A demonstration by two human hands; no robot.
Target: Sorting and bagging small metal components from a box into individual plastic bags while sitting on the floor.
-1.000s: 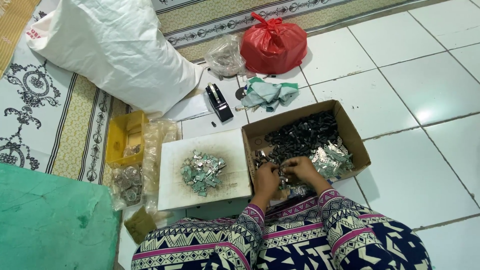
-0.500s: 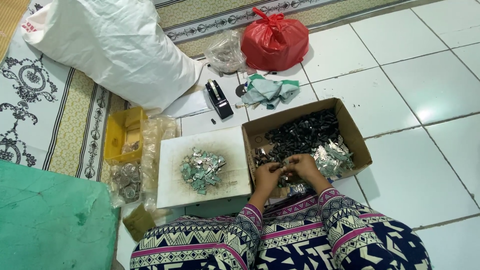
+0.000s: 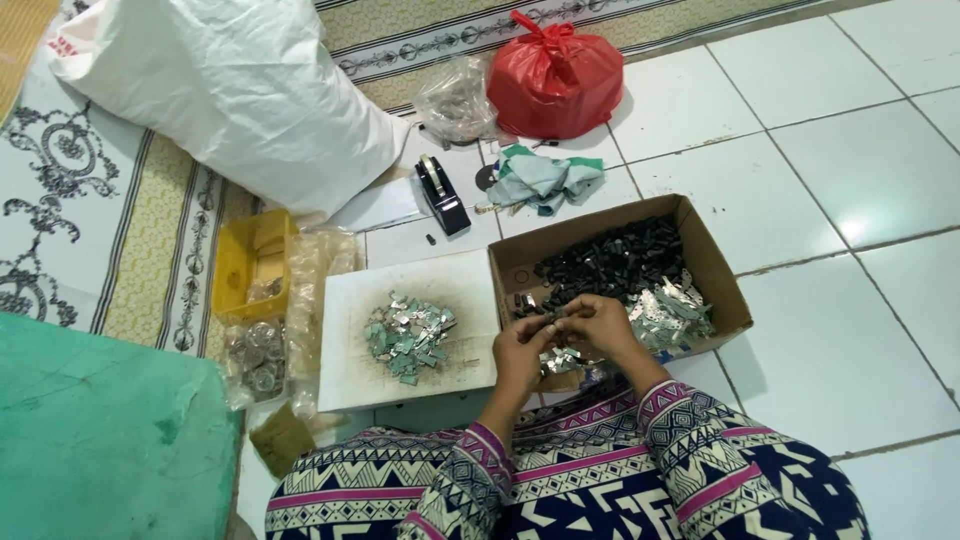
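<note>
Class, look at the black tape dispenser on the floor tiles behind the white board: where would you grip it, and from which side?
Probably across the long flat sides of the black tape dispenser, coming from above. It lies low and narrow on the white tiled floor, with free space on both flanks.

Red plastic bag, knotted at top. White sack, plain. Brown cardboard box holding black pieces and silvery-grey pieces. White board, dark smudges on it, with a pile of pale green and silver bits. Yellow tray. Black tape dispenser. Green-and-white cloth. Teal surface. Mat: white with black scrollwork, yellow-green bands. Sleeves: navy, white, pink geometric print. Floor tiles white.
</note>
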